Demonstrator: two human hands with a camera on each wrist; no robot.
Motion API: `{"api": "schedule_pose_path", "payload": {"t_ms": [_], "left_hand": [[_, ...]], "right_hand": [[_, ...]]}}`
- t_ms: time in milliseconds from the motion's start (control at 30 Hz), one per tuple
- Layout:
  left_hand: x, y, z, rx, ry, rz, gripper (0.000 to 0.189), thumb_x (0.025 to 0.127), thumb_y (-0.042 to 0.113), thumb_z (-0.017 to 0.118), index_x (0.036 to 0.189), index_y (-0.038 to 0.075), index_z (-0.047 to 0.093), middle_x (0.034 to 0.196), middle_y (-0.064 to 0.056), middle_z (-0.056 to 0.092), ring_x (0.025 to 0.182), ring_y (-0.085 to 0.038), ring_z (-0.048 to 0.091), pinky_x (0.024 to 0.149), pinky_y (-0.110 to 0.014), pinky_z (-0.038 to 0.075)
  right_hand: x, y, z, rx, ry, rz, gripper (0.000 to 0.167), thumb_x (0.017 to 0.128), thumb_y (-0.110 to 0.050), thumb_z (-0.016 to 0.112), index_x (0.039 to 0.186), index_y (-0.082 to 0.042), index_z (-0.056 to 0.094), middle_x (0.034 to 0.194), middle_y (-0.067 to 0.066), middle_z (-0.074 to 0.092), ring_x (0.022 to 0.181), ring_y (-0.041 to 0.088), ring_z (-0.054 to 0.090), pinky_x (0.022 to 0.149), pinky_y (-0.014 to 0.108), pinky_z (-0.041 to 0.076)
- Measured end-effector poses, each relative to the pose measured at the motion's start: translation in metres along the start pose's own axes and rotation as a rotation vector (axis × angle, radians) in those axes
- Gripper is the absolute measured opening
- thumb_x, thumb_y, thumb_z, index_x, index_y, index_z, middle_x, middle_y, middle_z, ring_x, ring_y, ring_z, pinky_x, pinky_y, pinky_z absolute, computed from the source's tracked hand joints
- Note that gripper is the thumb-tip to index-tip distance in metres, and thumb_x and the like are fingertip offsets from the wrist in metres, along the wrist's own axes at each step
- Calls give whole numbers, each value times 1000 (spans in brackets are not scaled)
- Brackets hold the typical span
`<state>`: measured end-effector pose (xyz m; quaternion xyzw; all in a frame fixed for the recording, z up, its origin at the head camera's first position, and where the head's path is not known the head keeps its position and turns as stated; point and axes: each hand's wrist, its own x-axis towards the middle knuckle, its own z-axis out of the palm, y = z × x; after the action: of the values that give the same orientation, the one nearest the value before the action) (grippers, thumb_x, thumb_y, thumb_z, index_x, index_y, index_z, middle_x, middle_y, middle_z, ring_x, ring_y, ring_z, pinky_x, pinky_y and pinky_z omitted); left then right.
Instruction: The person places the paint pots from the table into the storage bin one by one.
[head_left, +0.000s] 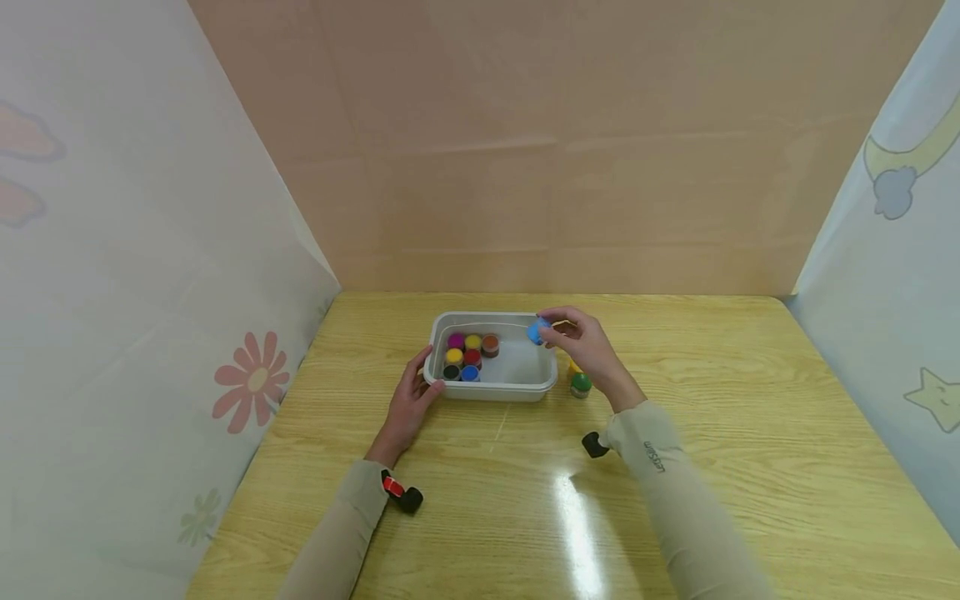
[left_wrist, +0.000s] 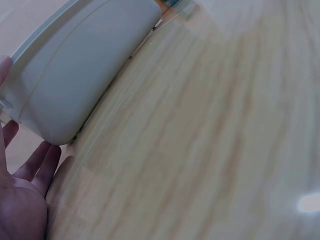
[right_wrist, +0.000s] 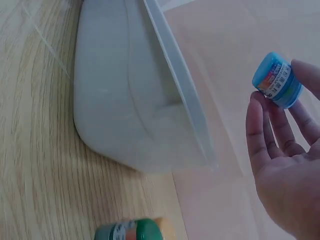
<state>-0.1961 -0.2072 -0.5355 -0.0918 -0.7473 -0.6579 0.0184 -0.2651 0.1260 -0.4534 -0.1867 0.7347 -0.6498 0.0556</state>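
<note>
My right hand (head_left: 588,343) pinches a small light-blue paint jar (right_wrist: 278,80) by its sides, above the right end of a white plastic tub (head_left: 491,391). The jar is tilted, with a printed label round it. At the tub's left end, my left hand (head_left: 408,407) grips the front corner, its thumb by the rim and its fingers along the outer wall. Inside the tub, several paint jars stand together on the left, among them a magenta jar (head_left: 456,341), a brown jar (head_left: 490,345), a red jar (head_left: 472,358) and a black jar (head_left: 452,372).
On the wooden table (head_left: 480,517), a green-lidded jar (head_left: 581,384) stands just right of the tub. A yellow jar (head_left: 573,367) behind it is partly hidden by my right hand. A brown sheet (head_left: 562,167) rises behind the table, with pale patterned sheets at both sides.
</note>
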Motion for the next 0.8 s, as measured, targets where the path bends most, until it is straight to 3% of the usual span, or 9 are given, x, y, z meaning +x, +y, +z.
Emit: {"api": "schedule_pose_path", "payload": {"t_ms": [200,500,700,800], "left_hand": [[6,-22,-1,10,17,9,68,105,17,62,164,22,29,169,-9,29,149,-37,41,120,-57,35],[6,-26,-2,23,29,39,66,104,23,64,162,29,33,167,-3,33,146,-33,46,118,-50,40],[6,-24,0,30,31,35,66,105,24,64,162,31,33,168,-2,32,147,-32,46,119,-53,39],[5,-23,0,27,32,35,65,105,23,64,162,32,33,167,0,33,147,-31,45,120,-54,38]], "right_hand": [[13,1,19,-40,-34,-15,40,103,-13,65,138,6,59,125,17,59,92,26,64,78,23,57],[31,6,42,13,-89,64,42,102,-14,67,138,5,57,125,16,60,88,19,69,97,50,58],[39,10,54,18,-95,122,36,101,-13,69,133,1,62,126,18,61,103,43,70,102,55,54],[42,13,57,10,-97,143,35,101,-14,69,132,0,62,126,19,63,109,48,68,103,52,55]]}}
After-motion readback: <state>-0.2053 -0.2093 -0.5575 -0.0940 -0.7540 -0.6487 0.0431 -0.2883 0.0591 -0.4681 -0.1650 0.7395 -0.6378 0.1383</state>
